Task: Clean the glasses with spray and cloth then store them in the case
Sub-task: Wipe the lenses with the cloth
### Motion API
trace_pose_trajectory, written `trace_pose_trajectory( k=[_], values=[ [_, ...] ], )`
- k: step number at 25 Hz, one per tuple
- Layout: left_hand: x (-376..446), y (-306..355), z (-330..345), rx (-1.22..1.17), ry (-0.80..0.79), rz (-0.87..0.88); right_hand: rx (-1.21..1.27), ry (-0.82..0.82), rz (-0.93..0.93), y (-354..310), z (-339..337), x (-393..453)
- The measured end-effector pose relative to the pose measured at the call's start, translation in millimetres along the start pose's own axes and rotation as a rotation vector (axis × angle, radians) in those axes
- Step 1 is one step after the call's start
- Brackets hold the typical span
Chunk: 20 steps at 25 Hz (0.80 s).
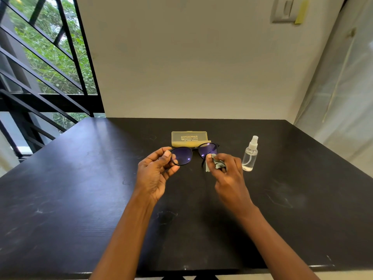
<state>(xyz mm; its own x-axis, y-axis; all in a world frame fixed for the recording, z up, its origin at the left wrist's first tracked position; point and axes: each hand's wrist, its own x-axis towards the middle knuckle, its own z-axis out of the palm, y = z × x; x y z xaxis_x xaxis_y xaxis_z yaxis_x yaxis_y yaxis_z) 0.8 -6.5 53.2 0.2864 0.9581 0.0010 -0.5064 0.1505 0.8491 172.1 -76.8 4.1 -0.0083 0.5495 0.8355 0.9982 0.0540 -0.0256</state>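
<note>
While the left hand [156, 169] pinches the round dark-framed glasses [193, 153] above the matte black table [70, 188], the right hand [227, 171] presses a crumpled grey cloth [217, 164] to a lens; translucent yellow case [189, 138] at 12 o'clock, clear spray bottle [250, 153] at 3.

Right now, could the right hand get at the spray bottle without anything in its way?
Probably yes: the spray bottle stands just right of the right hand with bare table between them, though that hand grips the cloth.

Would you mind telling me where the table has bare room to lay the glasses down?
Bare table left of the left hand, and right of the spray bottle. Crowded between case and bottle.
</note>
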Motion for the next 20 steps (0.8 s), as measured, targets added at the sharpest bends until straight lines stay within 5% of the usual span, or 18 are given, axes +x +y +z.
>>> trace_pose_trajectory(
  k=[7,20],
  values=[
    [0,-1,2,0.019,-0.007,-0.007,0.039,0.057,0.142,10,2,23],
    [2,1,0,0.003,0.006,0.005,0.067,0.005,0.028,11,-4,6]
  ],
)
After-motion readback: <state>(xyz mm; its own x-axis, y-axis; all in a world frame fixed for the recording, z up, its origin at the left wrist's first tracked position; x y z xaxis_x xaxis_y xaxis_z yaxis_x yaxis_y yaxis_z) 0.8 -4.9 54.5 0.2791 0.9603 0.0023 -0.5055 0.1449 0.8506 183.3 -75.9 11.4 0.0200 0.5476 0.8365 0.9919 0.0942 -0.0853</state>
